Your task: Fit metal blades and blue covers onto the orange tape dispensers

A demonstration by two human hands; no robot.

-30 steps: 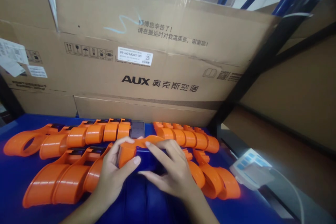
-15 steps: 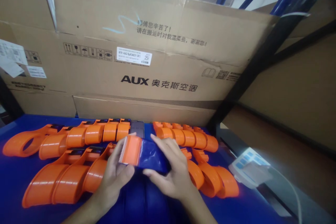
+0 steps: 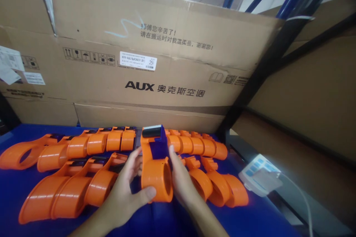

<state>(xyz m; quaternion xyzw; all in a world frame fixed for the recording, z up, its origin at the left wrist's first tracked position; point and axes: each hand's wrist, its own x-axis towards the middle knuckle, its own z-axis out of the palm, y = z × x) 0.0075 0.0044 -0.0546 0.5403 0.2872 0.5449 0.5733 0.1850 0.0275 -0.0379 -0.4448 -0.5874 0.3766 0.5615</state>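
Note:
Between my two hands, above the blue surface, is an orange tape dispenser (image 3: 156,179). Its ring faces down toward me, and its black roller, white toothed edge and blue part are at the top. My left hand (image 3: 126,189) grips it from the left, thumb on the ring. On the right side, my right hand (image 3: 183,181) holds it with the thumb up along the blue part; its other fingers are hidden. Several orange dispensers (image 3: 71,196) with black parts lie in two rows on the left. More orange dispensers (image 3: 218,189) lie in rows on the right.
A large cardboard sheet (image 3: 111,96) with printing stands behind the blue surface (image 3: 139,226). A dark rack post (image 3: 250,81) slants up at the right. Near the right edge lies a white and light-blue object (image 3: 260,174) with a white cable. A dark flat object lies behind my hands.
The held dispenser has turned, so its ring and black roller now show instead of its orange and blue face. My hands have shifted around it, and the view has moved slightly.

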